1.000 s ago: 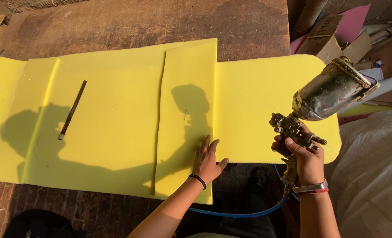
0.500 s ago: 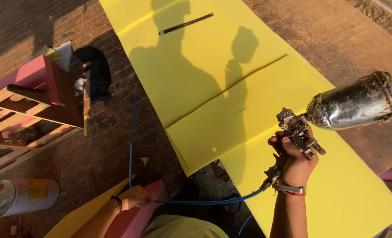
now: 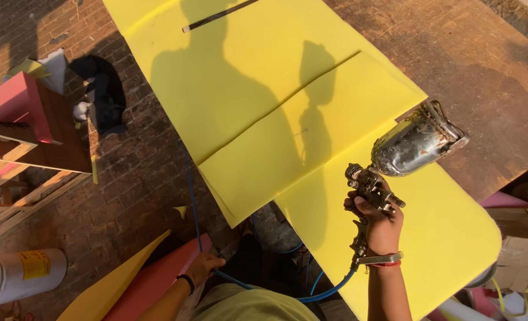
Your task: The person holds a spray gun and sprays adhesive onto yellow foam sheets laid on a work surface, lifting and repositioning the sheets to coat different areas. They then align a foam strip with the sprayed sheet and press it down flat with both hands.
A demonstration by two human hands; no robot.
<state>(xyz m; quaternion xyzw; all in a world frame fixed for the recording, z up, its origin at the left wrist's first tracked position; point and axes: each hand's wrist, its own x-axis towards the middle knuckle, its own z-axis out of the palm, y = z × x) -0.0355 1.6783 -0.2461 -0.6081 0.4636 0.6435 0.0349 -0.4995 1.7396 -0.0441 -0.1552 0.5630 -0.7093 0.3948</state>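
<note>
My right hand (image 3: 380, 221) grips a metal spray gun (image 3: 397, 157) with a shiny cup on top, held above the yellow foam sheets (image 3: 258, 101) that lie on a brown board. A blue hose (image 3: 311, 292) runs from the gun's base down past my body. My left hand (image 3: 204, 267) reaches low to the left and rests on the edge of a pink foam piece (image 3: 157, 279) on the brick floor; whether its fingers close on it is not visible. A dark stick (image 3: 219, 15) lies on the yellow foam at the top.
A wooden frame with pink padding (image 3: 20, 125) stands at the left. A black cloth (image 3: 104, 92) lies on the bricks beside it. A white can (image 3: 14, 276) lies at the lower left. The brown board (image 3: 489, 77) extends to the right. Cardboard scraps (image 3: 522, 238) sit at the right edge.
My view has swung left and down. My left hand left the yellow foam and dropped to the pink piece on the floor. My right hand keeps the spray gun over the foam.
</note>
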